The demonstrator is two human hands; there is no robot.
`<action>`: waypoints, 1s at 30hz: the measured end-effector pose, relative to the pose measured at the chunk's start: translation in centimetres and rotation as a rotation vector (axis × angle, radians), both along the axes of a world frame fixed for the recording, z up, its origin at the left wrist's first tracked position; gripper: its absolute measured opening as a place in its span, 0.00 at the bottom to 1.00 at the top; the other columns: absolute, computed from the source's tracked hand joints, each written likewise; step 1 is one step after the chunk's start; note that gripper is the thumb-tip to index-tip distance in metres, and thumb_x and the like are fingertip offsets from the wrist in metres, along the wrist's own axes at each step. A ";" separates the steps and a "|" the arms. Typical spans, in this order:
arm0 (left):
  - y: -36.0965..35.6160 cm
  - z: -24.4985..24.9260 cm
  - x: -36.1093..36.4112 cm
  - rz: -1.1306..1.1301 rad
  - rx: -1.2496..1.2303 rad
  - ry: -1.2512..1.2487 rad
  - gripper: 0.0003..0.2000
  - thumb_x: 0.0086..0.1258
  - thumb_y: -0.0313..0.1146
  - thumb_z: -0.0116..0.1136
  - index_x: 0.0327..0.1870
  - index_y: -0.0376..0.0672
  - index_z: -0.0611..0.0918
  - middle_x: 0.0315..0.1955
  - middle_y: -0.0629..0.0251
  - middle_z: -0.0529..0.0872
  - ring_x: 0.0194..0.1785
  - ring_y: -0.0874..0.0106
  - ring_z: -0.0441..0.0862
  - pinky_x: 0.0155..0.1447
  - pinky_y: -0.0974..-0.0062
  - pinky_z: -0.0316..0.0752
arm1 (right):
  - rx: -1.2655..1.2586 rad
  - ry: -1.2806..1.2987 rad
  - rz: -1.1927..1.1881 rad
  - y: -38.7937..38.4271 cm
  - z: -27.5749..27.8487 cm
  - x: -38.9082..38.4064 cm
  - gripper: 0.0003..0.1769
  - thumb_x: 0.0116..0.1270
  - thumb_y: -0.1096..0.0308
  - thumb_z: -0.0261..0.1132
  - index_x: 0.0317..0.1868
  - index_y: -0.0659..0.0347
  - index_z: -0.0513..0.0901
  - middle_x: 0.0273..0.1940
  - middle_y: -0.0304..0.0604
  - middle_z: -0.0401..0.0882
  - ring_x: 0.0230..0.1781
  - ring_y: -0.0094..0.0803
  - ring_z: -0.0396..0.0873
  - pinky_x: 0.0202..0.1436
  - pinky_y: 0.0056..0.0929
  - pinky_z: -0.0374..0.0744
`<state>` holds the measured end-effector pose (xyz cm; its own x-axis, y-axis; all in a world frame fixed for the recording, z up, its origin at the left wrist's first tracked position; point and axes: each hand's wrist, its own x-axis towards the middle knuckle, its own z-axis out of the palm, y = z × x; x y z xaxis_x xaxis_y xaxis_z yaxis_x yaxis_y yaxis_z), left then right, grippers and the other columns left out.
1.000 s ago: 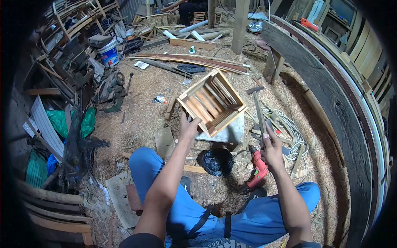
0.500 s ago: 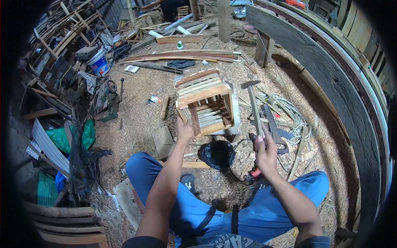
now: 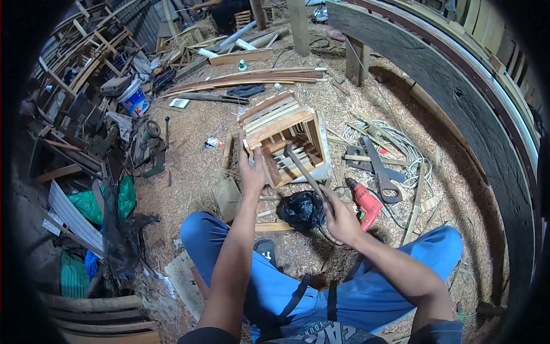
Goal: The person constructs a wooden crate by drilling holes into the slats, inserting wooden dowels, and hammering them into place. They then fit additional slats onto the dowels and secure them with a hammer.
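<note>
A slatted wooden crate (image 3: 279,127) rests tilted in front of me, its open side facing me. My left hand (image 3: 251,173) grips its left edge, thumb on the near frame and fingers along the outer side. In my right hand (image 3: 342,221) is a hammer (image 3: 310,180), held by the handle. Its head overlaps the crate's opening in this view. Just right of that hand lies a red power drill (image 3: 366,205). A black plastic bag (image 3: 301,210) sits on the ground below the crate, between my knees.
Beyond the drill lie a handsaw (image 3: 380,172) and a coil of pale cable (image 3: 409,161). A thick plank (image 3: 458,97) runs along the right. Long wood strips (image 3: 252,80) lie ahead, and a paint bucket (image 3: 134,97) stands among clutter at left. A person's arm (image 3: 209,4) shows at the far top.
My right hand has swung the hammer leftward and down, from beside the crate to its opening, uncovering the drill. My left hand has shifted up along the crate's edge.
</note>
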<state>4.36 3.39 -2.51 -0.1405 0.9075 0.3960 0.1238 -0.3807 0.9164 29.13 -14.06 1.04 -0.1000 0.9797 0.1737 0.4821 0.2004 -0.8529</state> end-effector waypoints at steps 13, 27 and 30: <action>-1.4 4.6 0.1 0.212 0.023 0.312 0.23 0.84 0.34 0.56 0.73 0.32 0.75 0.70 0.47 0.80 0.74 0.59 0.75 0.77 0.65 0.66 | 0.028 -0.176 0.052 8.8 0.8 -3.2 0.34 0.70 0.80 0.57 0.76 0.55 0.72 0.41 0.70 0.84 0.45 0.67 0.84 0.51 0.59 0.81; -0.4 4.1 -0.7 0.204 -0.073 0.258 0.22 0.83 0.36 0.58 0.73 0.36 0.77 0.59 0.46 0.88 0.62 0.58 0.86 0.66 0.63 0.74 | -0.018 -0.264 0.048 10.2 -0.9 -4.8 0.46 0.61 0.78 0.65 0.81 0.52 0.65 0.48 0.66 0.83 0.48 0.64 0.85 0.57 0.56 0.84; 0.2 3.9 -0.1 0.256 0.102 0.220 0.20 0.83 0.37 0.58 0.68 0.34 0.80 0.55 0.46 0.89 0.59 0.58 0.87 0.64 0.62 0.75 | -0.034 -0.286 0.056 10.2 -0.6 -5.0 0.45 0.62 0.77 0.65 0.81 0.52 0.64 0.49 0.66 0.83 0.49 0.65 0.85 0.57 0.56 0.84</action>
<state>4.24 3.63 1.43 -0.2600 0.8080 0.5287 0.4170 -0.3999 0.8162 24.17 -3.83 0.49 -0.1944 0.9760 0.0980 0.6927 0.2073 -0.6908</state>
